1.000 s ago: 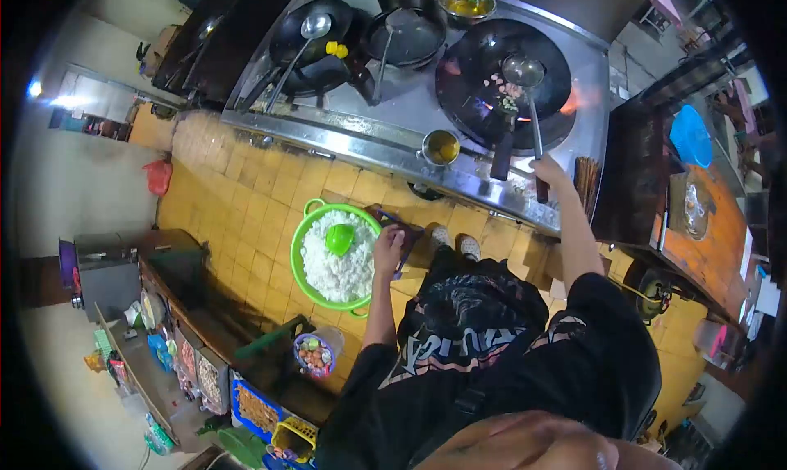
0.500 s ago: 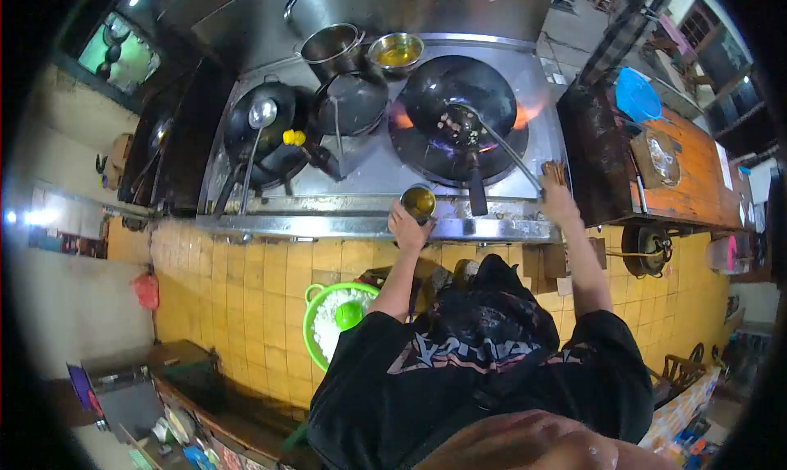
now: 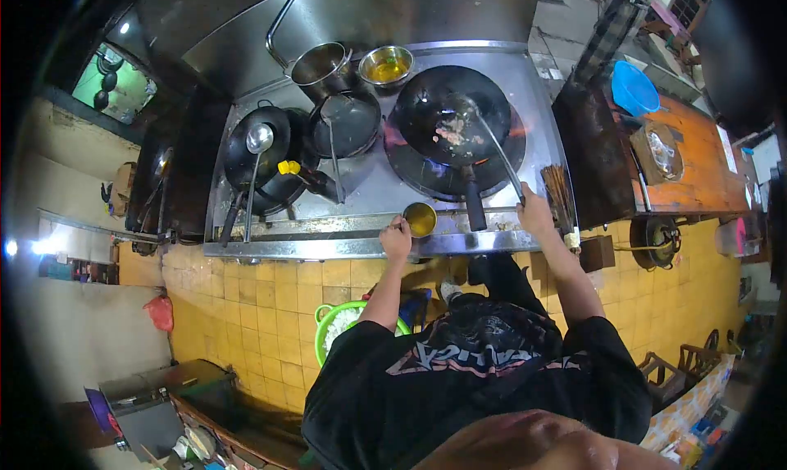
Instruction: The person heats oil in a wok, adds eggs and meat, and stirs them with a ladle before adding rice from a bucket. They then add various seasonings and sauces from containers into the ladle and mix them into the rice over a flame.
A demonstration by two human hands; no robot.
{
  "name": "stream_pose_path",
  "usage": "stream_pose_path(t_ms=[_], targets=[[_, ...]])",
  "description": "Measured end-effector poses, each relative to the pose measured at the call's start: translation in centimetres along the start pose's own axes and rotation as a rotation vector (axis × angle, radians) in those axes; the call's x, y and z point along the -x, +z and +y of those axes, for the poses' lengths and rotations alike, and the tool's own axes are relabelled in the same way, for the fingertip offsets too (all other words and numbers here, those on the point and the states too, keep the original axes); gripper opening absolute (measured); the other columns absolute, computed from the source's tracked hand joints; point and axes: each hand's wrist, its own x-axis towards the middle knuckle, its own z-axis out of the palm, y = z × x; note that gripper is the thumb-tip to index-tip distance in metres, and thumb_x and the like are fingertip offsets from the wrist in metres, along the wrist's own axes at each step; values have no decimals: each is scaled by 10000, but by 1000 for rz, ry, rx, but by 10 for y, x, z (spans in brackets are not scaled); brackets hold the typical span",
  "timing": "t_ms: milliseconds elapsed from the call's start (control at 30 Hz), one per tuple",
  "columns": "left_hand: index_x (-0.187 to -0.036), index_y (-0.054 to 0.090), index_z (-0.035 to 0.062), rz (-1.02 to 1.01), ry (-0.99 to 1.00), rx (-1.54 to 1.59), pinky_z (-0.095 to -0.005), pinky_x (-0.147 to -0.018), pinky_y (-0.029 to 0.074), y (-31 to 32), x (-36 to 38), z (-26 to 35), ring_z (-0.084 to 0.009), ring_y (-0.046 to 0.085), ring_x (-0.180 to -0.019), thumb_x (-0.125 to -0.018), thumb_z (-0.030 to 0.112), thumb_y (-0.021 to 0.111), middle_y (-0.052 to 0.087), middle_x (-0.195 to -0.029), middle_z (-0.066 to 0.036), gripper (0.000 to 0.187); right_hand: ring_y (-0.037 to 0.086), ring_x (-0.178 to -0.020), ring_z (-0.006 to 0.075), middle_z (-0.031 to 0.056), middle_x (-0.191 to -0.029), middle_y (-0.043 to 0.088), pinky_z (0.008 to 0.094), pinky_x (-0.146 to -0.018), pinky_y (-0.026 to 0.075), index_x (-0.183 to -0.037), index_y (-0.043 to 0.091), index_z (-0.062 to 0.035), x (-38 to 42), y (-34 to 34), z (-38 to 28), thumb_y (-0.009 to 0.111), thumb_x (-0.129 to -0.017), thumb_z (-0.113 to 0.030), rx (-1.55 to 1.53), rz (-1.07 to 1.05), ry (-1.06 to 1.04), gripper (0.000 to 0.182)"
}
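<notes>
My left hand [image 3: 397, 239] grips a small metal cup [image 3: 431, 226] of yellowish liquid by its left side, over the stove's front ledge. The fingers of my right hand [image 3: 537, 214] are wrapped round the end of a long-handled metal wok utensil [image 3: 502, 157]. Its blurred head is down inside the black wok [image 3: 420, 93], among small pale chopped pieces [image 3: 456, 132]. The wok sits on the right burner, its dark handle [image 3: 475, 212] pointing toward me. Orange flame glows at its right side.
Left of the wok are a small black pan [image 3: 357, 130], a steel pot [image 3: 320, 64] and a bowl of yellow liquid [image 3: 387, 70]. A ladle [image 3: 260, 139] rests on another wok [image 3: 238, 166]. A stick brush [image 3: 557, 193] lies at right. A green basket [image 3: 326, 318] stands on the floor.
The camera view has shifted. My right hand has moved leftward with the utensil, and the pieces in the wok are spread differently. My left hand now holds the cup from its left side.
</notes>
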Motion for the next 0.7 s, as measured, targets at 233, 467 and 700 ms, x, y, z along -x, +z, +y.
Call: stream_pose_path(t_ms=[233, 467, 700], targets=[[-915, 664, 114, -168, -14, -191, -471, -660, 512, -54, -51, 49, -365, 641, -722, -828, 279, 569, 651, -750, -186, 209, 606, -809, 429, 242, -820, 629, 499, -721, 491, -1212, 499, -79, -30, -28, 8, 589, -783, -106, 3, 15, -92, 439], [-901, 665, 99, 77, 310, -226, -443, -668, 512, -119, -126, 144, -319, 645, -737, -761, 248, 646, 665, -806, -156, 205, 615, -792, 409, 245, -810, 625, 472, -704, 493, -1268, 477, -52, 16, -44, 27, 629, -771, -99, -38, -53, -54, 522], [-837, 624, 87, 175, 945, -463, -387, -721, 483, -102, -222, 234, -245, 619, -781, -688, 163, 669, 636, -764, -74, 173, 626, -783, 406, 244, -792, 631, 448, -723, 495, -1259, 502, -24, 31, -23, 59, 638, -751, -125, -273, 82, 14, 536]])
